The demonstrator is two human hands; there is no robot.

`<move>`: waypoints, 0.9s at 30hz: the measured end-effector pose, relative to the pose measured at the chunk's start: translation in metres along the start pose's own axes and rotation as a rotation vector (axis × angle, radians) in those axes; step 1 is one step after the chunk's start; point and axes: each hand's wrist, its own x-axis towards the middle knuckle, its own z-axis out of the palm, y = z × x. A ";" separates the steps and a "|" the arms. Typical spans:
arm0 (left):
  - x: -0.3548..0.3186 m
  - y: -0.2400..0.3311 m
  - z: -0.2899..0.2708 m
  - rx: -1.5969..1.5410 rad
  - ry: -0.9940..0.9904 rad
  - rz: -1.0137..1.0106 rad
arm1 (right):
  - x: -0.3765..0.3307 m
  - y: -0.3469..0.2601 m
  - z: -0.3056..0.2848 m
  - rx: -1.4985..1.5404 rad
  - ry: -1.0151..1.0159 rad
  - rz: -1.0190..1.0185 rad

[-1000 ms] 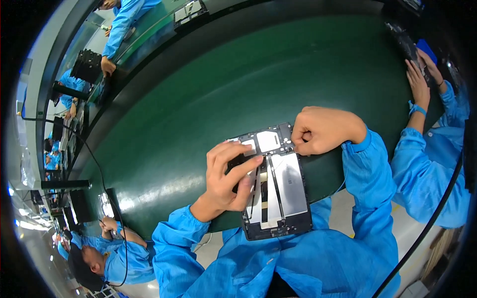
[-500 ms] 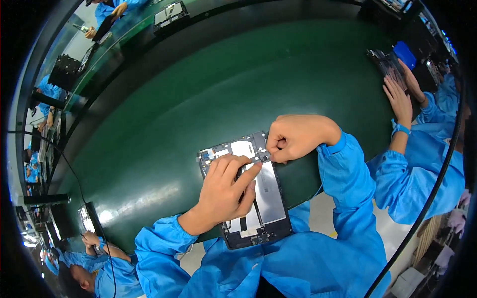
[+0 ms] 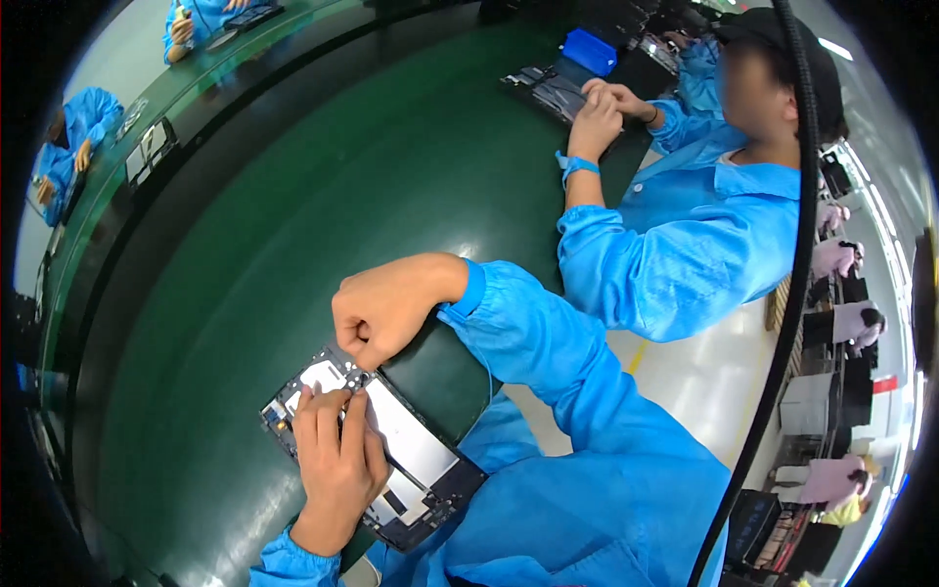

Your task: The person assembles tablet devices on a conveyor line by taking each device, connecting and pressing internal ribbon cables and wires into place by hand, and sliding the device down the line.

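An opened tablet (image 3: 409, 435) lies slanted at the bench's near edge, its silver battery plates and dark circuit parts bared. Across its upper part rests my left hand (image 3: 335, 455), fingers stretched out and fingertips touching the parts near the top. My right hand (image 3: 391, 301) is bent down over the tablet's upper right edge. Its fingers are curled together in a pinch, close to the left fingertips. Whatever the right fingers grip is too small or hidden to make out. A thin cord runs from the blue right wristband (image 3: 469, 287).
The green bench (image 3: 293, 196) curves away ahead. To my right a co-worker in blue (image 3: 685, 225) handles another opened tablet (image 3: 541, 90), near a blue bin (image 3: 589, 52). A black cable (image 3: 773, 391) hangs at the right. Another device (image 3: 150, 155) lies on the raised ledge beyond.
The view has swung to the right, so the tablet and both hands appear lower and further left. More of the co-worker shows. Both hands keep their places on the tablet.
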 end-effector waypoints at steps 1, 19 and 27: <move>0.001 0.001 -0.001 0.040 0.000 0.020 | -0.002 -0.003 -0.001 -0.010 0.034 -0.008; -0.001 -0.003 -0.003 0.117 -0.021 0.073 | 0.013 -0.004 0.018 -0.107 0.344 -0.251; -0.001 -0.006 0.002 0.041 0.022 0.074 | 0.016 0.001 0.022 -0.118 0.367 -0.256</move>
